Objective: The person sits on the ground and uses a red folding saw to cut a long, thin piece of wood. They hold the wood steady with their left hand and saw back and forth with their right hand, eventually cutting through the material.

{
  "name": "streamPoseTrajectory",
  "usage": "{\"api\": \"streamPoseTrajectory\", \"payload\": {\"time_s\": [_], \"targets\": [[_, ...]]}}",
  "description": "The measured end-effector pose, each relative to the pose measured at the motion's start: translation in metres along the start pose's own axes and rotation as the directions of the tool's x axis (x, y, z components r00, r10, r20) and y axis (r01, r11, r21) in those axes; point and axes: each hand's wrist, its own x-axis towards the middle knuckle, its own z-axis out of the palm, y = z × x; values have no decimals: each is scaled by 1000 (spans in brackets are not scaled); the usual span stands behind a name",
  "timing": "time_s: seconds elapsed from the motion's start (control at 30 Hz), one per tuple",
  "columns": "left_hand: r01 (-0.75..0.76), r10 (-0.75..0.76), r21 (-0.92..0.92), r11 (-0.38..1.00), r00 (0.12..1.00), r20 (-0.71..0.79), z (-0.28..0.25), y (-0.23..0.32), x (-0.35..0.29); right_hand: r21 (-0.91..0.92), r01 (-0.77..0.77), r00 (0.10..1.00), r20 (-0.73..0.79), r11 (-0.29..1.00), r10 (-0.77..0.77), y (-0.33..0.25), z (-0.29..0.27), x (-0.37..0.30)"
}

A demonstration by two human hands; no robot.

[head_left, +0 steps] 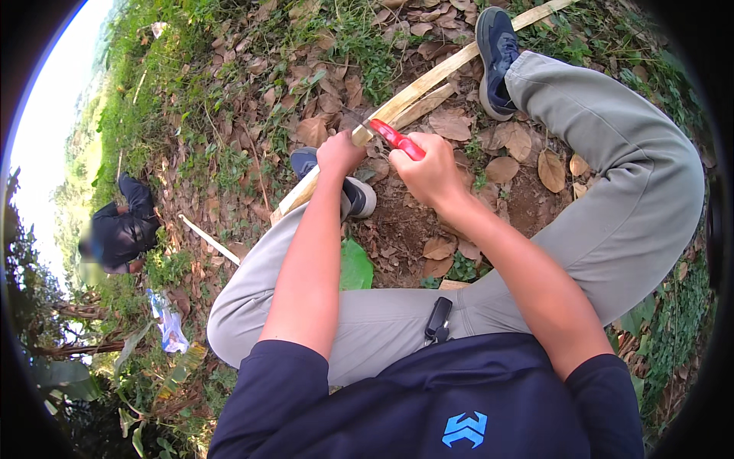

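Observation:
A long, pale, bark-stripped wooden pole (436, 73) runs slantwise in front of me, from the top right down past my left knee. My left hand (341, 153) is closed around it near the middle. In my right hand (433, 171) is a red-handled tool (397, 139) with a thin blade, its fingers wrapped round the handle. The blade reaches across the pole just beyond my left hand; whether it is a saw or a knife is unclear. A shorter split piece of wood (423, 107) lies along the pole's near side.
My right shoe (497, 65) is against the pole, and my left shoe (361, 197) is beside it. Dry leaves and green plants cover the ground. At the left, another person (126, 229) in dark clothes bends low, near a thin pale stick (208, 239) and a plastic bag (170, 325).

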Motion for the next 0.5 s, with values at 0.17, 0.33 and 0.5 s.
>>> {"api": "streamPoseTrajectory", "payload": {"time_s": [0.17, 0.33, 0.5], "targets": [[0, 0, 2, 1000, 997, -81, 7, -8, -4, -77, -87, 996, 28, 993, 89, -38, -22, -30], [-20, 20, 3, 1000, 998, -57, 6, 2, 1, -54, -27, 1000, -12, 998, 27, -1, 8, 5], [1, 0, 4, 1000, 999, -54, -6, 7, -5, -32, -71, 997, 23, 997, 72, -11, 3, 3]]}}
